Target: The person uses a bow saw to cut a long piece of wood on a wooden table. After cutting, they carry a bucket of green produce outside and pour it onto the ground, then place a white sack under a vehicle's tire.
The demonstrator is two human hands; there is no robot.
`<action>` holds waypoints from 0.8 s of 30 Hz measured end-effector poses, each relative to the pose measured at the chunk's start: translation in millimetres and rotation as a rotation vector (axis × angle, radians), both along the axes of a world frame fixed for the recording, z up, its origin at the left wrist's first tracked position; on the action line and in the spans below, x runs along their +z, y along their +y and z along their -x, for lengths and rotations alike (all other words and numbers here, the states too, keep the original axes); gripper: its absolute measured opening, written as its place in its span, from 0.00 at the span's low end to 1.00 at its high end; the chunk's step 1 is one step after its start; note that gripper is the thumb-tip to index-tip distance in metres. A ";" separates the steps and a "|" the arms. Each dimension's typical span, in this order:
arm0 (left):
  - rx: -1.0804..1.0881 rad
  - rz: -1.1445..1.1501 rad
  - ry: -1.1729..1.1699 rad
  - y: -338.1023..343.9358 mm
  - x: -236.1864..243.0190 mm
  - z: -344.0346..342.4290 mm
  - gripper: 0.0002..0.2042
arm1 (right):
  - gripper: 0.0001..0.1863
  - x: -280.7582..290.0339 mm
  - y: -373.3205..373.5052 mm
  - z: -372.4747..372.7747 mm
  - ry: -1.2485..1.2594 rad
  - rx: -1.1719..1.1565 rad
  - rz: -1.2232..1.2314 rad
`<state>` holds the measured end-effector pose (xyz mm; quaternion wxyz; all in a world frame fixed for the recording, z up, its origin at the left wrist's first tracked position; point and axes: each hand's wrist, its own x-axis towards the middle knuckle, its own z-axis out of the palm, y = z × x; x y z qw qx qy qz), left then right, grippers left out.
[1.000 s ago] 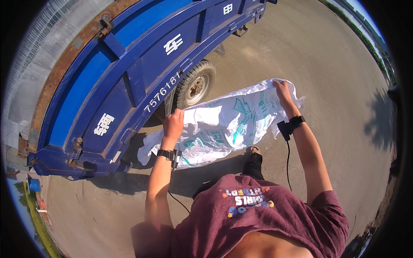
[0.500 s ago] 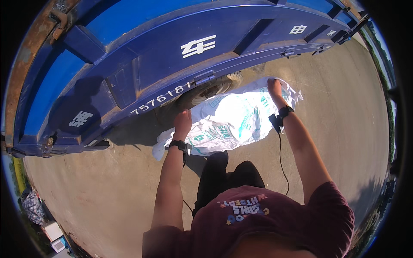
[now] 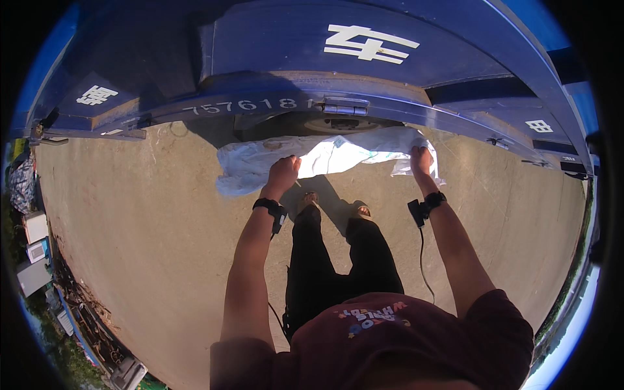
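Note:
A large white woven sack (image 3: pixel 344 153) stretches sideways between my two hands, beside the lower edge of the blue truck bed. Sunlight glares on its middle, while its left end is in shade. My left hand (image 3: pixel 284 174) is closed on the sack's near edge, left of the middle. Close to the right end, my right hand (image 3: pixel 422 161) grips the fabric with bent fingers. Loose corners of the sack hang past both hands.
The truck bed's blue steel side (image 3: pixel 273 45) spans the far part of the view, with a hinge (image 3: pixel 346 105) along its lower edge. Underneath it a wheel (image 3: pixel 338 123) partly shows. Concrete ground (image 3: pixel 162 227) lies around my feet. Boxes and scrap (image 3: pixel 39 260) stand far left.
The sack has gone from a broad, slanted sheet to a narrower strip level along the truck. Its green print is now mostly out of sight. My view has shifted closer to the truck.

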<state>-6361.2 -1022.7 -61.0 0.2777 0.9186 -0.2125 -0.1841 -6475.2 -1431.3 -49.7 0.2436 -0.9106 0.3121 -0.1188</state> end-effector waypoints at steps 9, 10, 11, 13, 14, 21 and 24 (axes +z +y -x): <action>0.338 0.528 0.102 -34.4 -16.7 -34.6 0.14 | 0.21 -38.0 8.7 114.4 0.454 0.253 -0.111; 0.422 0.585 0.122 -59.4 -17.8 -44.6 0.15 | 0.21 -39.3 13.9 114.8 0.394 0.224 -0.183; 0.510 0.625 0.138 -83.2 -19.6 -50.0 0.16 | 0.21 -40.2 19.6 113.8 0.396 0.202 -0.221; 0.662 0.668 -0.057 -121.5 -21.6 -53.9 0.19 | 0.20 -39.8 31.6 108.3 0.344 0.184 -0.258; 0.704 0.650 -0.213 -134.8 -23.8 -51.9 0.20 | 0.20 -38.8 36.9 105.0 0.318 0.208 -0.276; 0.321 0.415 -0.604 -146.8 -47.9 -77.3 0.21 | 0.19 -34.5 58.4 99.9 0.354 0.202 -0.357; 0.300 0.509 -0.651 -141.7 -61.2 -90.8 0.21 | 0.19 -36.4 63.1 98.2 0.404 0.159 -0.359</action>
